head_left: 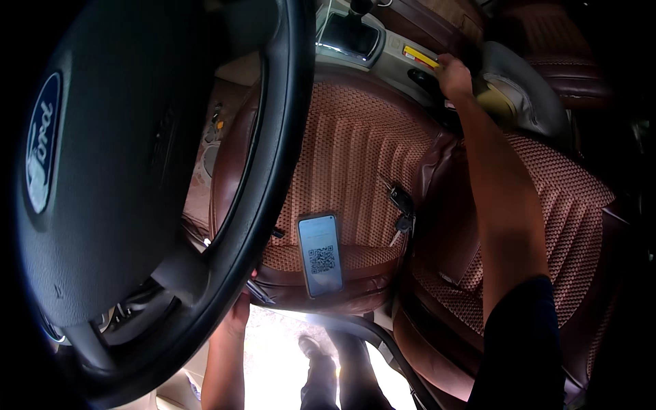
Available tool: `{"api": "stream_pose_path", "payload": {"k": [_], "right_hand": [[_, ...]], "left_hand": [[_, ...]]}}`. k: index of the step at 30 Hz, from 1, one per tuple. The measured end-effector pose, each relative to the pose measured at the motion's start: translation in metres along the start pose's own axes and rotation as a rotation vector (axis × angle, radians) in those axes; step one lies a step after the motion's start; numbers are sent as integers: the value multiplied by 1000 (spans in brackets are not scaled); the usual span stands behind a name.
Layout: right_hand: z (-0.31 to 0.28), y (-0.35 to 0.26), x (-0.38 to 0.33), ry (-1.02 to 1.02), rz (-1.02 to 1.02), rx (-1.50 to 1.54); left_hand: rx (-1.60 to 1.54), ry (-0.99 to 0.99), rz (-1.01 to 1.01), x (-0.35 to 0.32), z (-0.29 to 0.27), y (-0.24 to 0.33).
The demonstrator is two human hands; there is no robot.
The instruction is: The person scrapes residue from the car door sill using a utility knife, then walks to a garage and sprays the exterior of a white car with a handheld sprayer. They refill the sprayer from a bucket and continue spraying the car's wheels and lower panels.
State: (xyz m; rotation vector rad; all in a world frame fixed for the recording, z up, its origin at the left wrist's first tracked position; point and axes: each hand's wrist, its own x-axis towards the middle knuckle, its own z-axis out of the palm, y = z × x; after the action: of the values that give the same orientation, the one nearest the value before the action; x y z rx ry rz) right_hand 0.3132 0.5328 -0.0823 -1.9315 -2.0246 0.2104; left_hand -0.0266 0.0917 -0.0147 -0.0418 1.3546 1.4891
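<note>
While the person leans into the car from the open door, the head view looks down over the driver's seat (355, 157), a brown seat with a woven, ribbed cover. The right hand (454, 76) is stretched far across the seat to the centre console (393, 58), where it lies against a yellow strip (421, 56) on the grey plastic beside the gear lever surround (348, 34). Its fingers are bent down toward the gap between the console and the seat, just beside a grey cushion-like part (526, 89) with a tan patch; whether they grasp anything there cannot be told, since the fingertips are hidden in shadow. The right forearm runs along the seat back, ending in a dark sleeve (519, 342) at the lower edge.

The left hand (239, 311) is low in the picture, at the front edge of the seat and partly hidden behind the rim of the steering wheel (266, 171). It appears to press on or grip the seat edge, but the fingers are covered, so its hold cannot be told.

On the seat cushion lies a phone (320, 254), face up with its screen lit and showing a square code pattern, near the front edge. To its right, well apart from both hands, a bunch of keys (402, 212) with a black fob rests near the seat's side bolster. Below, bright ground and a dark shoe (311, 348) show through the door opening.
</note>
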Motion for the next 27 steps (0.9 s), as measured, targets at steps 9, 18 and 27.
{"api": "stream_pose_path", "payload": {"k": [9, 18, 27], "right_hand": [[29, 0, 41, -266, 29, -221], [6, -34, -28, 295, 13, 211], [-28, -181, -278, 515, 128, 1429]], "left_hand": [[-136, 150, 22, -7, 5, -3], [-156, 96, -84, -28, 3, -13], [-382, -231, -151, -76, -7, -36]]}}
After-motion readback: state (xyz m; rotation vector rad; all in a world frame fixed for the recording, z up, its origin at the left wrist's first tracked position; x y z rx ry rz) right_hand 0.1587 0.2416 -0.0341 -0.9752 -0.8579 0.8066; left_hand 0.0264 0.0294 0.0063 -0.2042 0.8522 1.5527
